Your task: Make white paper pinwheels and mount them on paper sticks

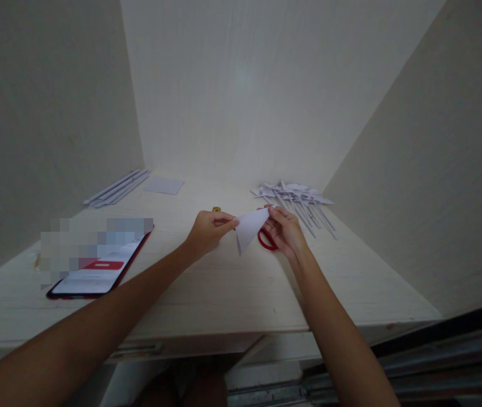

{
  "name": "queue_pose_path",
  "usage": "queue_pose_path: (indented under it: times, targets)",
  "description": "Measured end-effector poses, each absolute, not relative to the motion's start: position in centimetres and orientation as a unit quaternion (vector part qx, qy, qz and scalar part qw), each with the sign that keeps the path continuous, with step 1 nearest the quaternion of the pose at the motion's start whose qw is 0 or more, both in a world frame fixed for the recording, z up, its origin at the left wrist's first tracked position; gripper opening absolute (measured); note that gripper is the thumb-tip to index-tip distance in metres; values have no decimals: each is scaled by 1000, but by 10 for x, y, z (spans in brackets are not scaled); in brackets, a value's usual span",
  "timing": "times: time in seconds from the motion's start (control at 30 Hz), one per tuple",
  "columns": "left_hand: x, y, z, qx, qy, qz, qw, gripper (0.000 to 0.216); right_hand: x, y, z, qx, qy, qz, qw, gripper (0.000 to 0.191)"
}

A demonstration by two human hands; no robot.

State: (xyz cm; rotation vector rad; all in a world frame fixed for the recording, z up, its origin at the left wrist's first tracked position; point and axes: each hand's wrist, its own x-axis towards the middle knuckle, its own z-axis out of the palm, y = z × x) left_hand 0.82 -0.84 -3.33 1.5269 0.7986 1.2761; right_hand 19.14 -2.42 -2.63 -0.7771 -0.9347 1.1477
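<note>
Two bare forearms reach up from the lower edge to the middle of the pale tabletop (224,294); the left hand (207,230) and right hand (287,233) meet on a folded white paper (249,227), each pinching an upper corner between thumb and fingers, its point hanging toward 6 o'clock; a red scissor handle (265,242) shows under the right palm, its grip unclear; a phone (97,274) lies at 9 o'clock of the hands; paper strips (116,188) and a paper square (163,185) lie at 10 o'clock; a heap of folded pieces on sticks (298,200) sits at 1 o'clock, near the right hand.
</note>
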Motion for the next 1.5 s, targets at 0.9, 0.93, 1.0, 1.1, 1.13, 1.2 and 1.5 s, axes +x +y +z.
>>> queue_pose_path:
  times: [0.9,0.93,1.0,1.1,1.13,1.2,1.5]
  targets:
    - [4,2,-42,642,344,522,444,15,181,-26,-34,-363,-403,579,608,34]
    - [4,2,-42,640,346,522,445,16,178,-27,-36,-363,-422,576,599,32]
    - [4,1,-41,638,346,523,448,16,175,-27,-38,-372,-441,561,593,29]
    - [5,-1,-39,642,340,516,454,15,175,-28,-37,-385,-440,540,605,26]
    - [5,-1,-39,642,340,515,455,15,175,-28,-36,-386,-438,537,609,26]
    - [5,-1,-39,633,344,520,458,14,176,-28,-35,-383,-438,543,605,27]
    - [3,2,-37,617,350,535,459,13,176,-32,-40,-454,-489,557,494,32]
